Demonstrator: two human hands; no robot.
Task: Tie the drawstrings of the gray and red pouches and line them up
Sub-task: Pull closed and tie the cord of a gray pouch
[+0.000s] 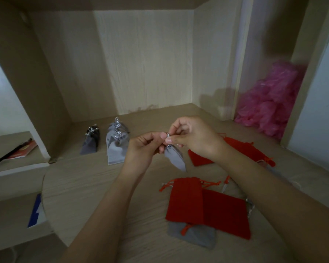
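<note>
Tight grips of left hand (141, 148), right hand (195, 138) on gray pouch (176, 158) drawstring (168, 135)

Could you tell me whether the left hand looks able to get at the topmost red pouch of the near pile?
Probably not yet: the left hand pinches the cord of the gray pouch together with the right hand. Nothing covers the red pouch, so it looks reachable once the fingers let go.

Pouches (118, 149) left — pile (186, 202) right (overlapping, seemingly).
</note>
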